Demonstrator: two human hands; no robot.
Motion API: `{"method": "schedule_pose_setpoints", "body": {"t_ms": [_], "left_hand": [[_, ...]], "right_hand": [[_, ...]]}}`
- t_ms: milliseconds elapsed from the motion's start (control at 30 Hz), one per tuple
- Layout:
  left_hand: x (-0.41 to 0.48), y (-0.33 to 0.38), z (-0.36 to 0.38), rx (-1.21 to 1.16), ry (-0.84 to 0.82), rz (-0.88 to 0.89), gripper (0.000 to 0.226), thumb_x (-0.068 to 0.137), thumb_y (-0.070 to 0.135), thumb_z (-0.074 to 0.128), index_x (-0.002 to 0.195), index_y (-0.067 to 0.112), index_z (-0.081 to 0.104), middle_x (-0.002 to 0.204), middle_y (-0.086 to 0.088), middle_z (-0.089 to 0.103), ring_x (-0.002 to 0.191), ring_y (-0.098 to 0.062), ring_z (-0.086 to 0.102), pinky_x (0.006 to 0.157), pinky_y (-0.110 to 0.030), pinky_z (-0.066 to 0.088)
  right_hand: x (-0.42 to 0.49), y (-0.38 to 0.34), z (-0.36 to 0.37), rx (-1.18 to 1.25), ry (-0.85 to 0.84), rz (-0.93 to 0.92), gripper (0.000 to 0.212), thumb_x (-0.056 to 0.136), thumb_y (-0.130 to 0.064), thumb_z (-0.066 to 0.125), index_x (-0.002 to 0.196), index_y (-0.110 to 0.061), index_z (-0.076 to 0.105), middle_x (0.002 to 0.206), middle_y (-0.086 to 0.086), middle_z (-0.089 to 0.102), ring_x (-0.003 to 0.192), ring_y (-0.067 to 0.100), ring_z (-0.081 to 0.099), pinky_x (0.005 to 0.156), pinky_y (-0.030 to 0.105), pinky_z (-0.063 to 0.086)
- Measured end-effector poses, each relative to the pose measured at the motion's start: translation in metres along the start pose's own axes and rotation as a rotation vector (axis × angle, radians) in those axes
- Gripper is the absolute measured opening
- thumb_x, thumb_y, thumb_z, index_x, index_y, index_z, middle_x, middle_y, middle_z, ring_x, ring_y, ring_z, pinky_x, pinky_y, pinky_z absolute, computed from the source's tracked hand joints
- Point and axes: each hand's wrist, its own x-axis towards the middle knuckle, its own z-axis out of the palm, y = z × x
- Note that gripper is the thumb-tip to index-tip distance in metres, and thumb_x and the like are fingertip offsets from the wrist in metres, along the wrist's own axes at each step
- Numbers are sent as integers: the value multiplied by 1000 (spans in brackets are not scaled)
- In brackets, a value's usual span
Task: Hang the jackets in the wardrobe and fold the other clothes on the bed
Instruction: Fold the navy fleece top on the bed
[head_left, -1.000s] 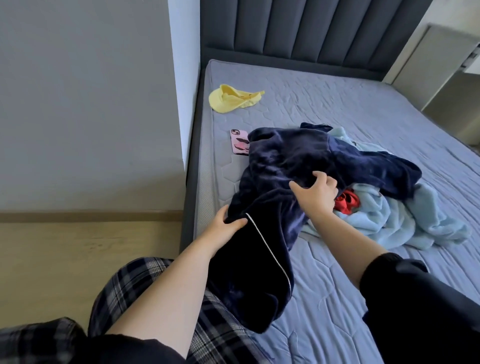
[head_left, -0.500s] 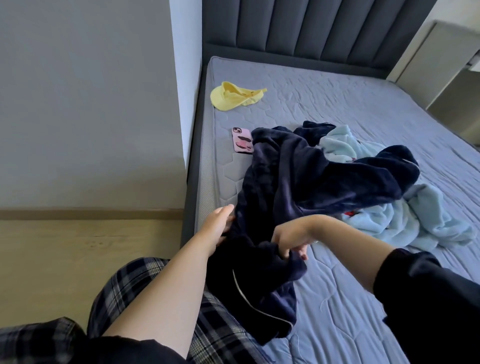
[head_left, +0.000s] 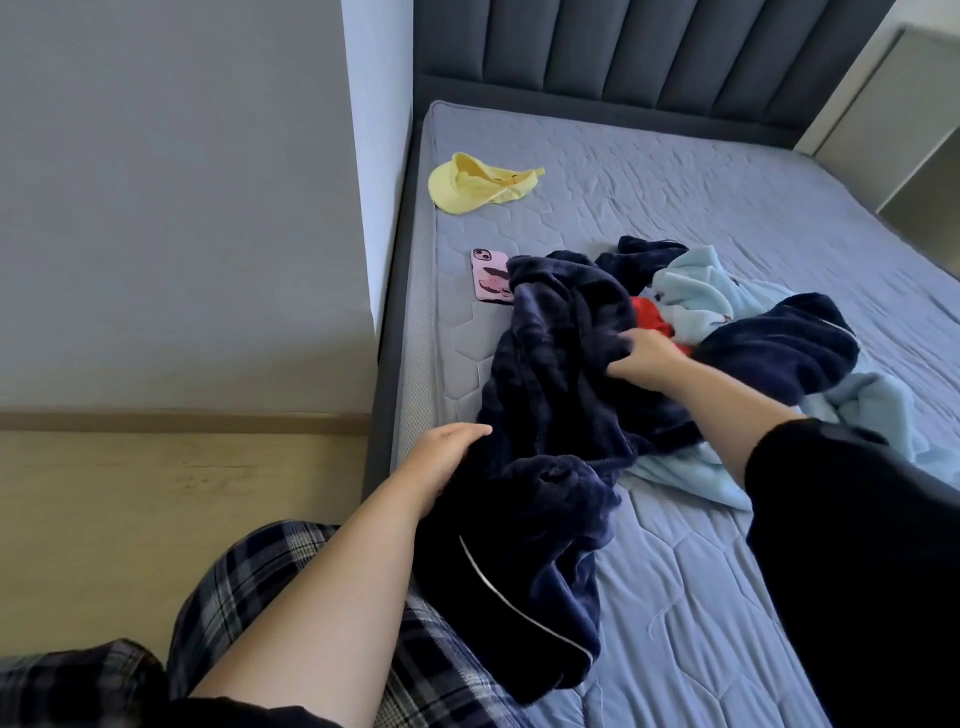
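Fingers, left hand (head_left: 444, 462): clamped on near edge of dark navy plush fleece garment (head_left: 545, 415).
Garment spot: crumpled on grey quilted bed (head_left: 675, 597), hem draping off.
Fingers, right hand (head_left: 647, 358): curled, gripping its middle folds.
Handling: looks soft, floppy, light; take shoulders.

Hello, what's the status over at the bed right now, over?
Left hand and right hand both grip the navy plush garment with white piping. Bunched, unfolded, partly over light blue fleece garment. Pink-cased phone at its far edge.
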Motion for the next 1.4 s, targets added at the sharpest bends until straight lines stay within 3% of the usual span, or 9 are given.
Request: {"method": "schedule_pose_setpoints", "body": {"t_ms": [300, 400, 467, 600, 900, 1000, 1067, 1233, 1400], "left_hand": [[1, 18, -10, -454, 208, -53, 32, 100, 35, 40, 113, 15, 61, 109, -6, 67, 99, -23, 62, 89, -36, 48], [0, 17, -12, -464, 164, -52, 30, 100, 36, 39, 116, 19, 59, 117, -5, 64, 96, -19, 63, 71, -30, 49], [-1, 16, -13, -485, 162, -63, 29, 98, 36, 45, 118, 19, 59, 117, -5, 65, 101, -21, 64, 67, -30, 50], [-6, 16, -10, -437, 150, -114, 25, 94, 36, 56, 111, 18, 60, 102, -8, 69, 82, -21, 66, 57, -30, 51], [-2, 11, -14, -195, 238, -51, 22, 80, -5, 59, 98, 5, 66, 92, -21, 68, 86, -37, 66, 82, -47, 54], [-3, 16, -10, -189, 204, 47, 38, 72, -12, 45, 86, 14, 68, 76, -12, 69, 72, -29, 63, 67, -32, 50], [-7, 25, -6, -126, 175, 137, 47, 71, -13, 40, 86, 21, 69, 72, -5, 71, 70, -26, 63, 62, -28, 49], [-39, 64, -13, 186, 160, 365, 54, 68, -15, 40, 73, 30, 69, 64, 14, 70, 63, -2, 65, 56, -15, 49], [-93, 153, -46, 416, 508, 567, 33, 82, -6, 46, 84, 16, 70, 74, 5, 64, 68, -10, 57, 53, -11, 37]], "right_hand": [[-101, -77, 64, -14, -925, -681, 37, 84, -13, 63, 121, -18, 64, 81, -23, 67, 69, -9, 57, 67, 4, 40], [-81, -79, 51, 442, -370, -446, 20, 86, -4, 59, 95, -17, 71, 61, -12, 62, 55, -1, 58, 59, 19, 47], [-61, -70, 47, 397, 139, -228, 21, 84, -13, 64, 104, -15, 67, 88, -2, 64, 84, 14, 63, 78, 26, 46], [-59, -50, 81, 276, -221, 1, 70, 80, -26, 71, 137, -9, 36, 130, 14, 54, 118, 28, 53, 91, 27, 41], [-67, -49, 58, -2, -644, -152, 48, 80, -64, 58, 96, -19, 67, 93, -6, 69, 82, 11, 65, 74, 27, 54], [-58, -64, 43, -128, -425, -201, 44, 93, -52, 48, 86, -11, 63, 87, 5, 66, 78, 22, 63, 57, 24, 49], [-51, -79, 43, -155, -90, -295, 24, 94, -25, 51, 113, -12, 55, 115, 12, 61, 101, 31, 59, 74, 30, 45], [-43, -136, 30, -335, -100, -652, 92, 75, -1, 64, 148, -37, 21, 158, 7, 8, 143, 33, 9, 115, 50, 21], [-40, -203, -18, -521, -84, -625, 31, 87, -24, 58, 116, -15, 62, 124, 9, 56, 122, 31, 46, 100, 41, 34]]}}
